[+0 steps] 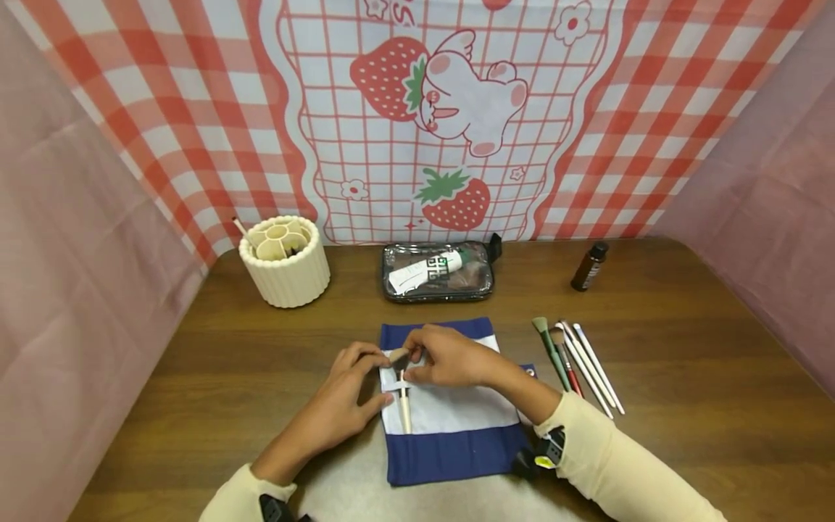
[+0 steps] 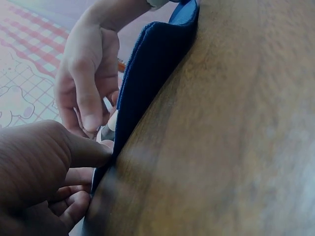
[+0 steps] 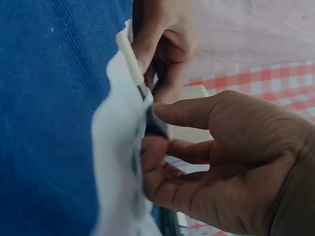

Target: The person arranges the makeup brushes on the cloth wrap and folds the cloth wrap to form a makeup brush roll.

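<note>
A navy and white brush roll [image 1: 457,406] lies spread on the table. Along its left side is a makeup brush [image 1: 406,415] with a cream handle, running through a white loop [image 1: 394,386]. My right hand [image 1: 446,357] pinches this brush near its bristles; in the right wrist view the dark brush head [image 3: 156,125] shows between thumb and fingers. The left hand [image 1: 342,397] rests at the roll's left edge, thumb and index finger spread apart. In the left wrist view the left thumb [image 2: 93,151] touches the cloth edge beside the brush.
To the right lie several loose brushes [image 1: 580,366]. A clear zip pouch [image 1: 470,279] with a white tube stands behind the roll. At the back left is a cream ribbed holder [image 1: 287,275]; a small dark bottle [image 1: 589,268] stands at the back right.
</note>
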The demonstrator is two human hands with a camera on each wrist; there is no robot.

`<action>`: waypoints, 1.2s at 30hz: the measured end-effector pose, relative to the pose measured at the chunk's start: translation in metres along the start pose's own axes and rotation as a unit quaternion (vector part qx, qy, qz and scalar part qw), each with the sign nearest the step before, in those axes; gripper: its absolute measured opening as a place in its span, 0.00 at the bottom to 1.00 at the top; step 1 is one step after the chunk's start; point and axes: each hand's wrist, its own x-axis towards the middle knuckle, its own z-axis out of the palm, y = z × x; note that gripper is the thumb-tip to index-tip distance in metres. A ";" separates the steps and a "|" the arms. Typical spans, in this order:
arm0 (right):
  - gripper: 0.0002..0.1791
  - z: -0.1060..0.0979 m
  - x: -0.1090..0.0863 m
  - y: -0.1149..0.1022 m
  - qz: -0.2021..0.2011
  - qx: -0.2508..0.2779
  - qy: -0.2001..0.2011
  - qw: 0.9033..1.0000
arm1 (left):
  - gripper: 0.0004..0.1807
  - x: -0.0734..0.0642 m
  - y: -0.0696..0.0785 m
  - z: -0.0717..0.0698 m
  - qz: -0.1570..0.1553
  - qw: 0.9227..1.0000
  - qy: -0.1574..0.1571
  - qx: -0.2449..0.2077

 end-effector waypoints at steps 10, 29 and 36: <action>0.08 -0.040 -0.039 0.002 0.049 -0.123 0.121 0.984 | 0.25 0.000 0.000 0.001 0.006 1.000 0.008 0.005; 0.07 -0.080 -0.107 0.071 0.195 -0.197 0.117 0.953 | 0.25 -0.002 -0.001 0.001 -0.005 1.000 0.006 0.001; 0.10 -0.069 -0.108 0.077 0.187 -0.194 0.119 0.956 | 0.25 -0.001 -0.001 0.001 -0.006 1.000 -0.002 0.000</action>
